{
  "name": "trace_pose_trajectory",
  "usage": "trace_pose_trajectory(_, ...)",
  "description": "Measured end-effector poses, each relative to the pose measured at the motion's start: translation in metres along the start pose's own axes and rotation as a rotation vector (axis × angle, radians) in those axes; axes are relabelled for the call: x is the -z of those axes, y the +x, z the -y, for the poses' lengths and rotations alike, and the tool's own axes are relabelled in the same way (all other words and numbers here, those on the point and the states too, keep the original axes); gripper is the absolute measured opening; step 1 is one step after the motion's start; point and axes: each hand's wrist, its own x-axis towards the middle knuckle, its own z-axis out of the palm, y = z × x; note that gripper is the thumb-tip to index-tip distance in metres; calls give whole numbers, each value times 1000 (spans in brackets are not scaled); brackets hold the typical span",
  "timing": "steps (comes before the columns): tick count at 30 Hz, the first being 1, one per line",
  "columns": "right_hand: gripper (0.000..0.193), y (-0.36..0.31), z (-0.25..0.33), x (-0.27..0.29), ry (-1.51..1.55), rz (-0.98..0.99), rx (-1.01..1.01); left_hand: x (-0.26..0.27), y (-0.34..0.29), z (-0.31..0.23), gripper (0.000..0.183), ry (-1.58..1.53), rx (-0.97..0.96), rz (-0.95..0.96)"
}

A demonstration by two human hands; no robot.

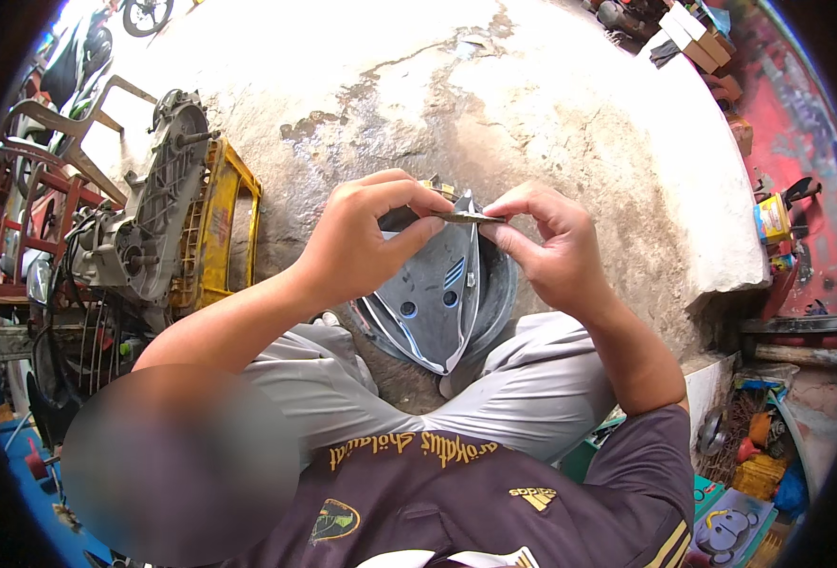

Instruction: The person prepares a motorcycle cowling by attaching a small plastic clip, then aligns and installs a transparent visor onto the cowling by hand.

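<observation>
Two ends of a thin, dark strip [466, 217] are pinched at once, one by the left hand [357, 232] and the other by the right hand [560, 237]. On each side the thumb presses from below and the fingers from above, closed on the strip itself; the remaining fingers curl loosely, though how tightly I cannot tell. The strip lies almost level between the hands, near the middle of the view, perhaps held at both ends so that it neither tips nor twists. Below it is a pointed grey and black panel [428, 275] with two round holes and blue slashes; whether strip and panel touch is unclear. The panel rests in a dark round basin [504, 293], which sits between two grey trouser legs [560, 379], probably so that it is within easy reach of both hands. Pale, stained concrete floor [608, 151] spreads beyond. To the left, a large metal casing [168, 180] leans upright by a yellow crate [217, 170], which seems to prop it. At the lower right, a container [821, 426] holds jumbled small parts, seemingly put close beside the person's seat for convenience
</observation>
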Motion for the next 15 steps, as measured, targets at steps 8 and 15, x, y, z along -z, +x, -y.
trace_pose_trajectory(8, 11, 2, 9, 1, 142, 12, -59, 5, -1, 3, 12, -8, 28, 37)
trace_pose_trajectory(15, 8, 1, 10, 1, 101, 59, 5, -1, 1, 1, 14, -74, -77, 16)
